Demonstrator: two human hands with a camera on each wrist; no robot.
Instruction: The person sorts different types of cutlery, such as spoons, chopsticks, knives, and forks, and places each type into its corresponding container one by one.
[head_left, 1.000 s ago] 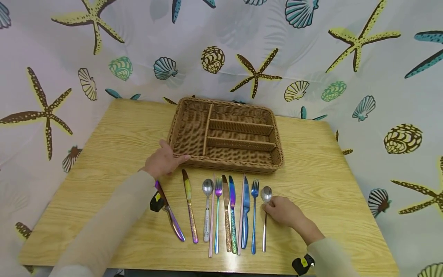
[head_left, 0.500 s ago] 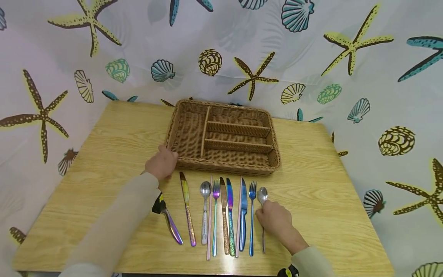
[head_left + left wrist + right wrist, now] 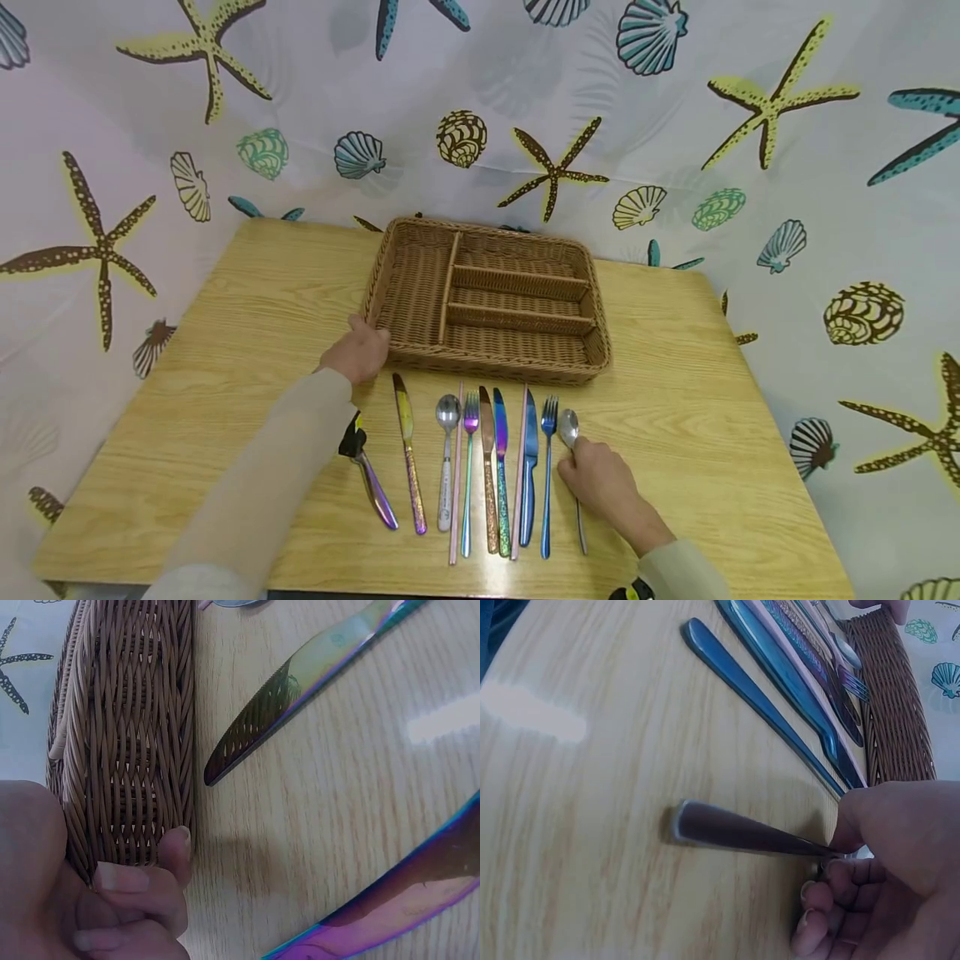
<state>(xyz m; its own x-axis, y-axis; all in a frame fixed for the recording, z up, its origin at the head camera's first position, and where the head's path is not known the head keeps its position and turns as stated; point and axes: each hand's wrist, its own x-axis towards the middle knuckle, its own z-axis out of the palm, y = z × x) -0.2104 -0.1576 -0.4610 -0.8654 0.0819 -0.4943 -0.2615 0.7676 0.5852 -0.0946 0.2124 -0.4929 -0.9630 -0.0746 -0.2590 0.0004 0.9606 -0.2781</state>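
Right hand (image 3: 600,479) pinching spoon (image 3: 570,427) with thumb (image 3: 847,825) and curled fingers (image 3: 817,897) (blue fork (image 3: 547,467) lying just beside); left hand (image 3: 360,350) gripping corner of wicker basket (image 3: 487,363), fingers also curled.

Brown wicker basket (image 3: 491,362), upright on counter (image 3: 675,358), near back edge, long side roughly along it. Four compartments: one deep front-to-back at left, three stacked at right. Left hand (image 3: 360,352) grips its front-left corner, fingers curled on the outer wall. Silver spoon (image 3: 569,425), shiny, slim, handle widening to the end; in front of basket's front-right corner, apart from it. Bowl toward counter's back edge, handle toward front edge, slightly slanted; right hand (image 3: 600,479) pinches it mid-length, hiding that part.
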